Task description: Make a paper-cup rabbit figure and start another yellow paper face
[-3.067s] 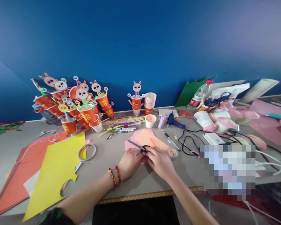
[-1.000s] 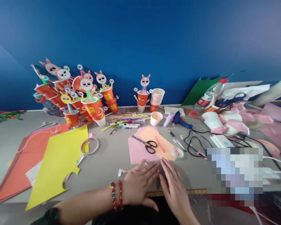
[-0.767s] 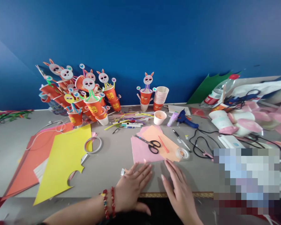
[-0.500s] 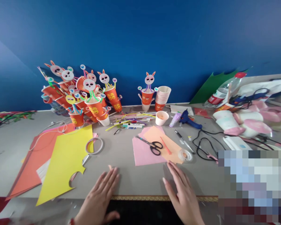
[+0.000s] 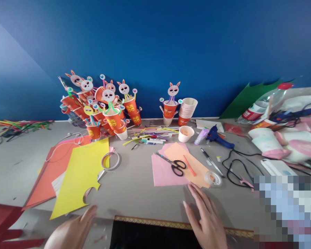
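My right hand (image 5: 206, 221) lies flat on the grey table (image 5: 134, 186) near its front edge, fingers stretched out, just below the pink paper (image 5: 163, 169) and orange paper (image 5: 189, 162). It holds nothing. Black-handled scissors (image 5: 175, 165) rest on those papers, with a clear tape roll (image 5: 213, 178) beside them. My left hand (image 5: 72, 231) is low at the table's front edge, near the yellow sheet (image 5: 80, 176); its fingers look extended and blurred, with nothing in them.
Orange cup rabbits (image 5: 103, 110) cluster at the back left, one more (image 5: 171, 103) beside stacked cups (image 5: 187, 110). Straws and pens (image 5: 150, 135), a small white cup (image 5: 185, 133), a blue glue gun (image 5: 217, 135), black cables (image 5: 238, 166), a tape ring (image 5: 110, 160) and pink-and-white items (image 5: 282, 141) lie about.
My hands let go of the paper and scissors and drew back to the table's front edge. Since then the left hand has slid far to the left; the view has panned left.
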Motion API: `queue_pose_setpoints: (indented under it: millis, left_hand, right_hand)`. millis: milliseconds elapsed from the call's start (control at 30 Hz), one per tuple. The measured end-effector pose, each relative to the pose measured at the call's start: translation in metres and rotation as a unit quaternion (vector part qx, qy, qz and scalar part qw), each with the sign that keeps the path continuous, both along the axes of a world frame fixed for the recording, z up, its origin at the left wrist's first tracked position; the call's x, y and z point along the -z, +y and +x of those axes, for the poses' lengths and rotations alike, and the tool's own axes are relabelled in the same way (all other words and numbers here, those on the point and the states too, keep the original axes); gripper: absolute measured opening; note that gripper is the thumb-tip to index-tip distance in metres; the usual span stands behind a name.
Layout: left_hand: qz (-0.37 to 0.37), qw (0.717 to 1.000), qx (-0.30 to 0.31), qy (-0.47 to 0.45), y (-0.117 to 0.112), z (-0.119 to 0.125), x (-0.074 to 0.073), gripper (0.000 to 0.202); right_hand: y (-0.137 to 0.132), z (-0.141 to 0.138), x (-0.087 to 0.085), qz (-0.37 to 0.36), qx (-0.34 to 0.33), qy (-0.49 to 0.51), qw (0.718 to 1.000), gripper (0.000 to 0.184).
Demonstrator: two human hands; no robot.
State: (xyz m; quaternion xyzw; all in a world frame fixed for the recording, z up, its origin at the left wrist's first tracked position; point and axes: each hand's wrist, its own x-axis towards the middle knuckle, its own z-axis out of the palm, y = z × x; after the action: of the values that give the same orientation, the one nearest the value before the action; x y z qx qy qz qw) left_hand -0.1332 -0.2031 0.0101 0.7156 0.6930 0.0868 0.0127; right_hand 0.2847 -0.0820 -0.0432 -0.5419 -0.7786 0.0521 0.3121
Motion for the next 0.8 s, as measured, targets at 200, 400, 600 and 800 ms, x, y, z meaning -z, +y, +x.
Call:
queue_pose_setpoints:
  millis: [200,400,600,800]
  left_hand:
    - [0.024,0.989,0.14,0.027,0.12,0.059,-0.003,0.05]
    - [0.068,0.969,0.22,0.09,0.187,0.087,0.04,0.085]
    - [0.113,0.963,0.201,0.138,0.14,0.067,0.044,0.101]
    - [0.068,0.972,0.186,0.128,0.02,0.019,0.042,0.093]
  right_hand:
    - [-0.003,-0.001,0.006,0.047,0.021,-0.027,0.998,0.048]
    - [-0.005,-0.002,0.009,0.083,0.026,-0.031,0.996,0.045]
    - [-0.004,-0.001,0.01,0.081,0.023,-0.034,0.996,0.045]
    - [0.0,0.0,0.007,0.067,0.002,-0.043,0.997,0.045]
